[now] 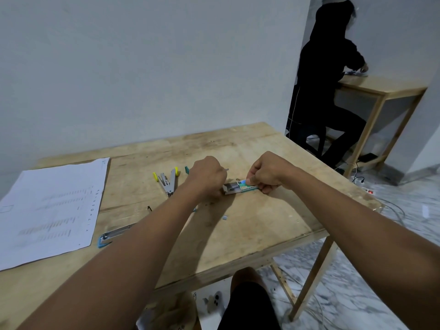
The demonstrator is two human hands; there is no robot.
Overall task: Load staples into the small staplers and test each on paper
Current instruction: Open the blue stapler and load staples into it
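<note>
My right hand (269, 171) grips a small green staple box (240, 187) that lies on the wooden table (250, 234), its tray slid out to the left with staples showing. My left hand (208, 176) is closed just left of the box, pinching a small metal piece that sticks out at its top right. A yellow-tipped stapler (167, 182) lies swung open left of my left hand. A blue stapler (112, 236) lies near the paper's lower right corner. A white printed sheet of paper (51, 213) covers the table's left side.
A teal piece (187, 169) lies behind my left hand, and small bits (224, 218) lie on the table near my arms. A person in dark clothes (326, 79) sits at another wooden table (381, 91) at the back right. Cables and a power strip (367, 189) lie on the marble floor.
</note>
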